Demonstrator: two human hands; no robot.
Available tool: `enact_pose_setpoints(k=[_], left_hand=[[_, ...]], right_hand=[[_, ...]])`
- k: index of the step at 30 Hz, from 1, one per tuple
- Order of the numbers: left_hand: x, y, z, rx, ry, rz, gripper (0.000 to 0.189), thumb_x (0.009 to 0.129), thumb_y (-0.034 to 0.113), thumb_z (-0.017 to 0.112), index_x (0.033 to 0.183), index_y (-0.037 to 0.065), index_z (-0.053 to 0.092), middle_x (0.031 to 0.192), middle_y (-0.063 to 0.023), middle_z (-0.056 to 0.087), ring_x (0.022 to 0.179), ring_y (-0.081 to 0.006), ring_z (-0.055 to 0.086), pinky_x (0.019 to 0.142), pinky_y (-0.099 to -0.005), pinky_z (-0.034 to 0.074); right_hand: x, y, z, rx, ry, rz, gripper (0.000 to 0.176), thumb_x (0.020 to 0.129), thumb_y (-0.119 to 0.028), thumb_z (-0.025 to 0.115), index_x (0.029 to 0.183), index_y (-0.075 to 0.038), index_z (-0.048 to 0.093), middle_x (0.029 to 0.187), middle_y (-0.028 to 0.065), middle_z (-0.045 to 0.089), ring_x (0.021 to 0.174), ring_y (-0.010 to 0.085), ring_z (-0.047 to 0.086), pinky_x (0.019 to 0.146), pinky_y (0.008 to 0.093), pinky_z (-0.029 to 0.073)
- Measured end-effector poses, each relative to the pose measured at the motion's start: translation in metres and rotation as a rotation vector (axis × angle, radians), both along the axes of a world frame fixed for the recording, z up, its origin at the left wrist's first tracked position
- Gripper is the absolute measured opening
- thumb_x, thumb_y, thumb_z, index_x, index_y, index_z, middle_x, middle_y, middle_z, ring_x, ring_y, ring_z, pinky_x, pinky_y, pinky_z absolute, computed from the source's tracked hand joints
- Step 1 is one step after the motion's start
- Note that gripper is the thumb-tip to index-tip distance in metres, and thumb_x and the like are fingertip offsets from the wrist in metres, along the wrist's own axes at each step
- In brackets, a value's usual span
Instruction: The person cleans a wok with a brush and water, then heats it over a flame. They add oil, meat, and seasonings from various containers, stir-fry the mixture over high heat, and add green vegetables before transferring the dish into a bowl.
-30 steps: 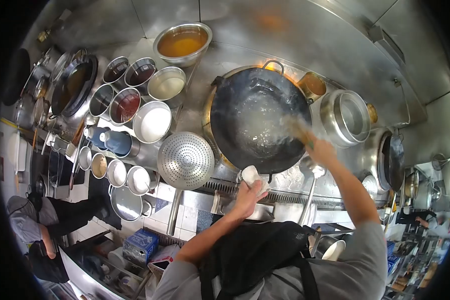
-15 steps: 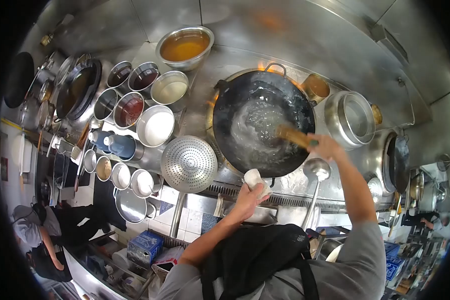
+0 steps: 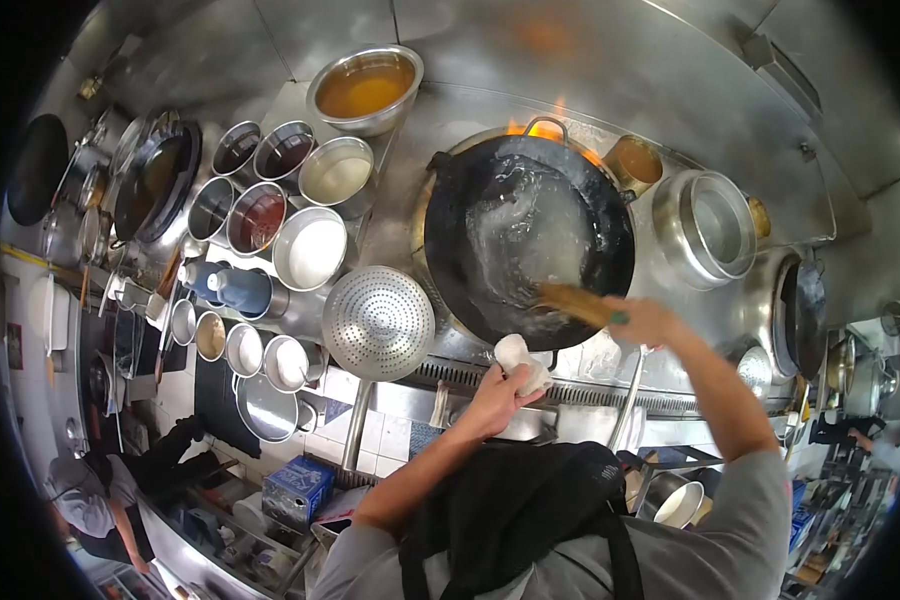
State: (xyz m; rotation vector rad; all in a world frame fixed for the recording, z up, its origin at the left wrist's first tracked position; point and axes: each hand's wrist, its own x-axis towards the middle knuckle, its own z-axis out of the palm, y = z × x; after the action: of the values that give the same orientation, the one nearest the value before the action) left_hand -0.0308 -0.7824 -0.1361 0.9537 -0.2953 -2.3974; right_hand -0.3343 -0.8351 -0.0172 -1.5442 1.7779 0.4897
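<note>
A black wok (image 3: pixel 610 250) sits on the burner with swirling water (image 3: pixel 530 225) inside it. My right hand (image 3: pixel 642 325) is closed round the handle end of a bamboo wok brush (image 3: pixel 575 302). The brush's bristle end lies in the water at the near side of the wok. At the wok's near rim my left hand (image 3: pixel 498 398) grips a folded white cloth (image 3: pixel 520 362). Below my right forearm runs the handle of a ladle (image 3: pixel 627 400), its bowl hidden behind the hand. Left of the wok rests a perforated strainer (image 3: pixel 378 320).
Flames (image 3: pixel 548 130) rise behind the wok. A steel bowl of amber liquid (image 3: pixel 365 90) stands at the back left. Several seasoning pots, including one with white contents (image 3: pixel 311 248), line the left. Stacked steel pots (image 3: pixel 705 230) stand right. Another person (image 3: pixel 95 490) is at lower left.
My right hand and the brush have moved toward the near side of the wok, now covering the ladle's bowl. My left hand stays at the rim with the cloth. The person at left has shifted lower.
</note>
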Motion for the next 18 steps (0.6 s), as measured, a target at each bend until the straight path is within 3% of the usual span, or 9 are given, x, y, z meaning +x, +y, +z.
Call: enact_pose_setpoints(k=[3,6,9,11,13,14,15,17,18], left_hand=[[-0.005,0.004,-0.006,-0.005,-0.049,0.024,0.035,0.105,0.014,0.055,0.136,0.002,0.045,0.13,-0.011,0.058,0.118,-0.0253,0.061,0.098,-0.0458,0.057],[-0.008,-0.002,0.001,-0.041,-0.115,0.046,0.034,0.104,0.014,0.056,0.134,0.0,0.047,0.129,-0.0119,0.059,0.117,-0.0253,0.062,0.098,-0.0444,0.057],[-0.009,-0.002,-0.003,-0.084,-0.135,0.075,0.032,0.104,0.015,0.056,0.131,0.001,0.049,0.126,-0.0112,0.06,0.114,-0.0246,0.064,0.093,-0.043,0.059],[-0.009,-0.004,-0.005,-0.076,-0.119,0.07,0.032,0.104,0.015,0.056,0.132,0.0,0.048,0.126,-0.0116,0.06,0.114,-0.025,0.064,0.092,-0.0426,0.06],[-0.008,-0.003,-0.012,-0.027,-0.104,0.065,0.034,0.103,0.015,0.057,0.132,0.0,0.048,0.127,-0.0125,0.06,0.114,-0.0264,0.064,0.088,-0.0417,0.061],[-0.008,-0.005,-0.015,-0.029,-0.107,0.073,0.034,0.103,0.015,0.057,0.132,0.0,0.048,0.127,-0.0125,0.06,0.114,-0.0264,0.064,0.088,-0.0417,0.061],[-0.007,-0.007,-0.017,-0.022,-0.083,0.054,0.035,0.102,0.014,0.057,0.133,0.0,0.048,0.127,-0.0125,0.06,0.113,-0.0268,0.065,0.088,-0.0419,0.061],[-0.006,-0.004,-0.012,0.01,-0.085,0.051,0.035,0.102,0.014,0.058,0.133,0.0,0.049,0.126,-0.0125,0.061,0.112,-0.0274,0.065,0.087,-0.0427,0.061],[-0.006,-0.004,-0.013,0.009,-0.085,0.059,0.035,0.102,0.014,0.058,0.133,0.0,0.049,0.126,-0.0125,0.061,0.112,-0.0274,0.065,0.087,-0.0427,0.061]], right_hand=[[0.011,-0.05,-0.011,-0.258,0.166,-0.072,0.06,0.089,-0.04,0.067,0.142,-0.017,0.052,0.105,0.0235,0.073,0.096,0.0433,0.071,0.087,0.0506,0.056],[0.078,-0.059,-0.063,-0.372,0.101,-0.222,0.072,0.093,-0.039,0.062,0.154,-0.012,0.035,0.1,0.035,0.069,0.097,0.0517,0.067,0.092,0.0542,0.054],[0.114,-0.009,-0.084,-0.402,-0.008,-0.183,0.073,0.092,-0.037,0.063,0.153,-0.014,0.031,0.105,0.0345,0.068,0.096,0.0528,0.068,0.089,0.059,0.054],[0.098,0.02,-0.04,-0.219,-0.071,-0.148,0.077,0.092,-0.041,0.063,0.157,-0.017,0.029,0.11,0.0328,0.068,0.1,0.0523,0.067,0.093,0.0564,0.053],[0.018,0.034,-0.062,-0.29,0.055,0.149,0.075,0.093,-0.043,0.062,0.158,-0.02,0.031,0.109,0.028,0.071,0.1,0.0476,0.068,0.096,0.0517,0.052],[-0.005,0.016,-0.041,-0.151,0.084,-0.002,0.07,0.094,-0.046,0.059,0.158,-0.027,0.034,0.119,0.0252,0.069,0.105,0.0425,0.069,0.101,0.0532,0.049],[-0.03,-0.004,-0.055,-0.246,0.056,-0.051,0.068,0.095,-0.043,0.061,0.156,-0.026,0.038,0.111,0.0226,0.071,0.089,0.0335,0.074,0.084,0.0517,0.058],[0.025,-0.063,0.001,-0.13,-0.101,-0.494,0.067,0.094,-0.038,0.063,0.155,-0.022,0.041,0.097,0.0182,0.071,0.066,0.0267,0.071,0.057,0.0421,0.059],[0.041,-0.079,-0.02,-0.214,-0.273,-0.595,0.067,0.094,-0.036,0.064,0.155,-0.02,0.041,0.09,0.0157,0.069,0.059,0.0238,0.067,0.049,0.0382,0.054]])
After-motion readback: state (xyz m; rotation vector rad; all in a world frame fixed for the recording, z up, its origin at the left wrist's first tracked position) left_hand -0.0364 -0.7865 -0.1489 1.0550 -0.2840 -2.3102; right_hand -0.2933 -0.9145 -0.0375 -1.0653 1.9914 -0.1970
